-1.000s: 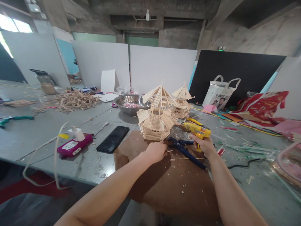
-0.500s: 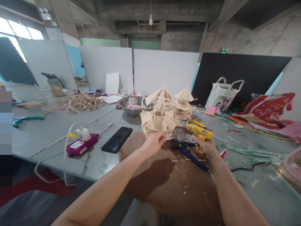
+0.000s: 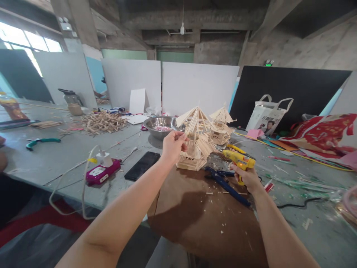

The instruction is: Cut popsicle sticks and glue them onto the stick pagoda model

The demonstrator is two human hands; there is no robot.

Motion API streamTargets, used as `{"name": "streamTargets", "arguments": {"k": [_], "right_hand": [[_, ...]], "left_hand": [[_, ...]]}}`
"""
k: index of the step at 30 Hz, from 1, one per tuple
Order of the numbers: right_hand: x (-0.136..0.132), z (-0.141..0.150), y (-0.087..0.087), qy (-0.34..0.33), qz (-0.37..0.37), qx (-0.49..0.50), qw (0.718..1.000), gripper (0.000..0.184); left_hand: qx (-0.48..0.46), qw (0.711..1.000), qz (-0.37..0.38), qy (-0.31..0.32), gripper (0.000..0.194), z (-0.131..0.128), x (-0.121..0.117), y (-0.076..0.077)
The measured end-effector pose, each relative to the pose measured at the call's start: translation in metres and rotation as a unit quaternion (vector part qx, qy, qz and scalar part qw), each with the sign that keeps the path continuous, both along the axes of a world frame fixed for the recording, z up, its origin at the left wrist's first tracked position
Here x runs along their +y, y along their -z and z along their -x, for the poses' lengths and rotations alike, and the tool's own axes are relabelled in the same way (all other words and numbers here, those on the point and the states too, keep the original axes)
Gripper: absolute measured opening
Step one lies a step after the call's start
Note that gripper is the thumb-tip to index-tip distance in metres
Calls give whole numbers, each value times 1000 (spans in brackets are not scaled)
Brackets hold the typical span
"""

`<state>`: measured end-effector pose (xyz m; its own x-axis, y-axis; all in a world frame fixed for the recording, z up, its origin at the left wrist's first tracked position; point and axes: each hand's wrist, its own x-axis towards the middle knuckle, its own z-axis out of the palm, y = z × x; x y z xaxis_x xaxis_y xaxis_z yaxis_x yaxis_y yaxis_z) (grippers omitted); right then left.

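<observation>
A model pavilion (image 3: 192, 149) built of thin wooden sticks, with a pointed upper roof and a wider lower one, stands on a brown board (image 3: 200, 219). My left hand (image 3: 173, 144) is at its left side by the lower roof, thumb and fingers pinched together; what lies between the fingertips is too small to make out. I grip a yellow hot glue gun (image 3: 239, 159) in my right hand (image 3: 248, 178), its nozzle pointing left toward the pavilion. Under the gun lie blue-handled pliers (image 3: 225, 185). Behind stands a second stick pavilion (image 3: 221, 126).
A steel bowl (image 3: 156, 130) sits behind my left hand, with a pile of sticks (image 3: 104, 123) farther left. A black phone (image 3: 142, 165), a purple power strip (image 3: 102, 171) with a white cable and teal pliers (image 3: 43, 142) lie leftward. A white bag (image 3: 264, 115) stands back right.
My left hand has risen from the pavilion's front base to the left side of its lower roof. The right hand still holds the glue gun in about the same place. The view has shifted slightly.
</observation>
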<state>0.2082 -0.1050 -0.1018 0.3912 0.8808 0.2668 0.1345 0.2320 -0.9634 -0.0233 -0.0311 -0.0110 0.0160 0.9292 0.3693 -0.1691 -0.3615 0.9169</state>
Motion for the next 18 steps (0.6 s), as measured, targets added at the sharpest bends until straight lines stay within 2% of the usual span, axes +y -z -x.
{"name": "streamTargets", "arguments": {"k": [7,13,18], "right_hand": [[0,0,-2,-9,-10,5,1000,29],[1,-2,0,-19,-22,7,1000,28],[1,-5,3,-32,-30,11,999,26]], "left_hand": [[-23,1000,1,-20,17,-29,5,9],[-29,999,-14,-32,21,-37,11,12],[-26,998,-15,-47,20,-41,13,9]]}}
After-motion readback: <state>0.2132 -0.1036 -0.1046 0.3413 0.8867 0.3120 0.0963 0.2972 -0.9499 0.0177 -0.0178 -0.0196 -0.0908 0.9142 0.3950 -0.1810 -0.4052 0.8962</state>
